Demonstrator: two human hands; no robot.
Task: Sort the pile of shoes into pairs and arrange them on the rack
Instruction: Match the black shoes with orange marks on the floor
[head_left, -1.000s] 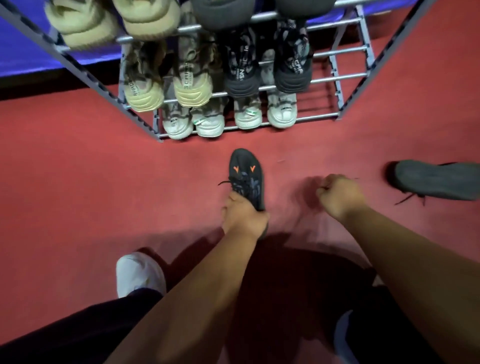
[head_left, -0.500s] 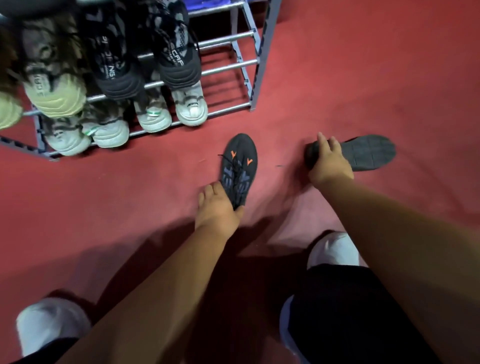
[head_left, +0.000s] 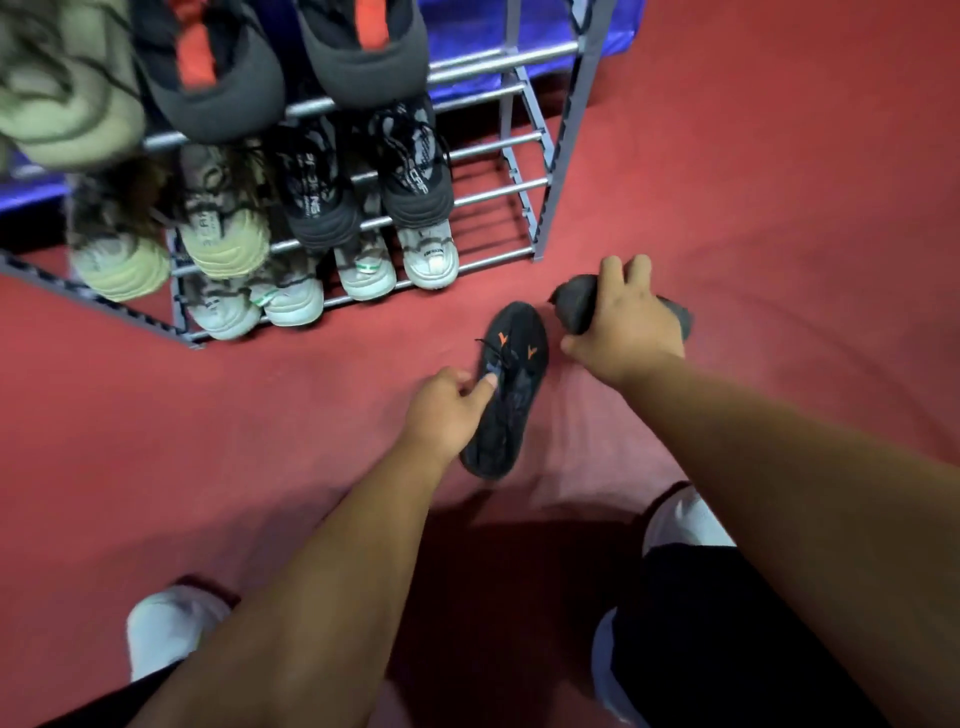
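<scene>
Holding the black shoe is the left hand; the right hand grabs the dark shoe, both just in front of the rack full of shoes

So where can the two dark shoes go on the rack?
The right end of the rack is bare: open bars between the white sneaker and the right side frame, on the bottom tier and the one above it. Leftward the tiers are packed with shoes. The red floor in front of the rack is free too.
</scene>
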